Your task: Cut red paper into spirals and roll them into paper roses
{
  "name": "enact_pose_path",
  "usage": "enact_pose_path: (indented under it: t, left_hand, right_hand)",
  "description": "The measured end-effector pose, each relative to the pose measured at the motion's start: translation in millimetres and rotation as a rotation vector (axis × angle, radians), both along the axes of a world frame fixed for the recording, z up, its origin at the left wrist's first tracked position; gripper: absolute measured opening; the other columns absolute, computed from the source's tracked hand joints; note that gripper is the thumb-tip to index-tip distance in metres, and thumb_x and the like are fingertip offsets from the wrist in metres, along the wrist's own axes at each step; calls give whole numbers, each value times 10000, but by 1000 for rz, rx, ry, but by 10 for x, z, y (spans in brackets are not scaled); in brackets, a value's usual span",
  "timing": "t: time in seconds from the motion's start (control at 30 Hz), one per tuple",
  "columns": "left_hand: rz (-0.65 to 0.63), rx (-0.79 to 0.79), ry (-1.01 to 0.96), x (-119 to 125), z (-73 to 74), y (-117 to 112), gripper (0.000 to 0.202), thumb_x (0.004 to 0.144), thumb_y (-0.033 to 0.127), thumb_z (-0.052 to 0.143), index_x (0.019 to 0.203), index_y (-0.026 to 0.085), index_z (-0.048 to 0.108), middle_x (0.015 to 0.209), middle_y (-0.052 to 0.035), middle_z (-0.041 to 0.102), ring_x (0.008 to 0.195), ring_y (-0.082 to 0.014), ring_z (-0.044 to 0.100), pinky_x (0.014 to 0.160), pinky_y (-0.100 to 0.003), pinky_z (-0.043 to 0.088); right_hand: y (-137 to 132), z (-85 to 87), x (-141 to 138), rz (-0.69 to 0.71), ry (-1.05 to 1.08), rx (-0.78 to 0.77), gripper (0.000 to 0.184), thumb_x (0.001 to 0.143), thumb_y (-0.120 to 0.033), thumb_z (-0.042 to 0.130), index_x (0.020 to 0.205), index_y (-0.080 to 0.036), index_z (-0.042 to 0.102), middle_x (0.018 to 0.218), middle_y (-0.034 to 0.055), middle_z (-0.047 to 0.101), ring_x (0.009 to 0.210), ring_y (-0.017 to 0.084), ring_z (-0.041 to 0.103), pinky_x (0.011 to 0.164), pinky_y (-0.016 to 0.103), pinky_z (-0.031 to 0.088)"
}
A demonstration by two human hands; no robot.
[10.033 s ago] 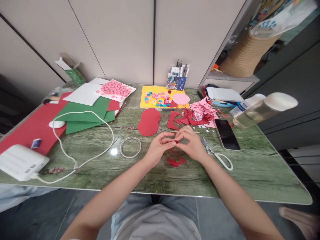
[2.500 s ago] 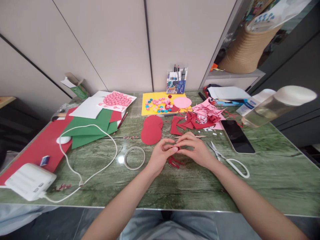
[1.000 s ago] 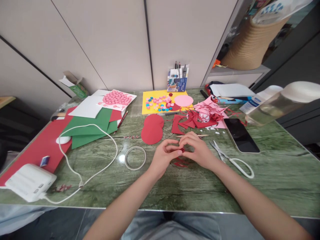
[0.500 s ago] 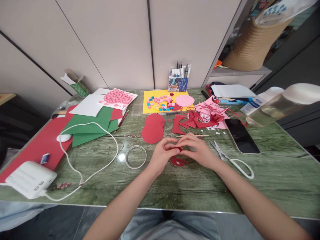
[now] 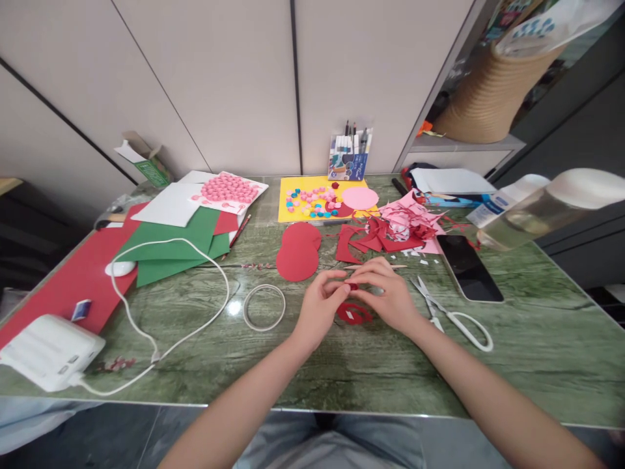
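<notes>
Between the fingertips of my left hand [image 5: 323, 301] and my right hand [image 5: 383, 291] is a small dark red piece [image 5: 353, 286], perhaps folded or rolled paper; the fingers partly hide it. Both hands are closed in a pinch on it, above the table. Just below them lies a cut red paper shape [image 5: 352, 314] with a small white patch. A thin wooden stick [image 5: 399, 266] lies behind my right hand. Overlapping red paper circles [image 5: 297, 257] rest behind my left hand, and a roll of tape [image 5: 264, 307] lies to its left. White-handled scissors [image 5: 454, 316] lie open at the right.
A yellow sheet [image 5: 284, 207] bears colourful little paper pieces and a pink oval [image 5: 360, 197]. Red and pink scraps [image 5: 407, 221] are heaped beside a phone [image 5: 469, 268] and a clear bottle [image 5: 532, 215]. Green paper [image 5: 166, 267], a white cable [image 5: 227, 286] and a white charger [image 5: 53, 352] occupy the left.
Both hands keep pinching the small dark red piece, with slight finger movement. More of the red paper shape below them shows now. The whole view has shifted slightly.
</notes>
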State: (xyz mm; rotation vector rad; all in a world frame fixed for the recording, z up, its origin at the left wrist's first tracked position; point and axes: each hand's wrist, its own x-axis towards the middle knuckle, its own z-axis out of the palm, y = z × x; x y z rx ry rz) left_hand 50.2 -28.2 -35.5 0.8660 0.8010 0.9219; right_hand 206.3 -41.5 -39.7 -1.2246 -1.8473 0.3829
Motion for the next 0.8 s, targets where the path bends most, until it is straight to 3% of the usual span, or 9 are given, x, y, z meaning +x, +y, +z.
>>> enact_pose_path:
  t: [0.27, 0.53, 0.8]
  left_hand:
    - [-18, -26, -33, -8, -12, -6, 246, 683, 228, 686, 902, 166, 592, 731, -4, 669, 693, -118, 608, 707, -243, 432]
    - [-114, -71, -11, -33, -4, 25, 319, 631, 212, 730, 902, 158, 571, 724, -17, 680, 684, -127, 623, 715, -256, 433]
    - [-106, -25, 71, -56, 2, 62, 324, 634, 214, 720, 914, 167, 564, 734, -10, 672, 660, -119, 612, 664, -235, 428]
  right_hand:
    - [9, 46, 22, 0, -7, -40, 78, 730, -268, 698, 777, -222, 656, 830, 40, 642, 882, 211, 546, 774, 373, 439]
    - [23, 103, 68, 85, -47, -140, 89, 725, -268, 701, 745, -220, 628, 835, 32, 643, 901, 213, 534, 806, 381, 424]
    - [43, 97, 139, 170, -89, -150, 139, 748, -264, 681, 887, -255, 681, 918, 42, 642, 953, 214, 516, 842, 389, 426]
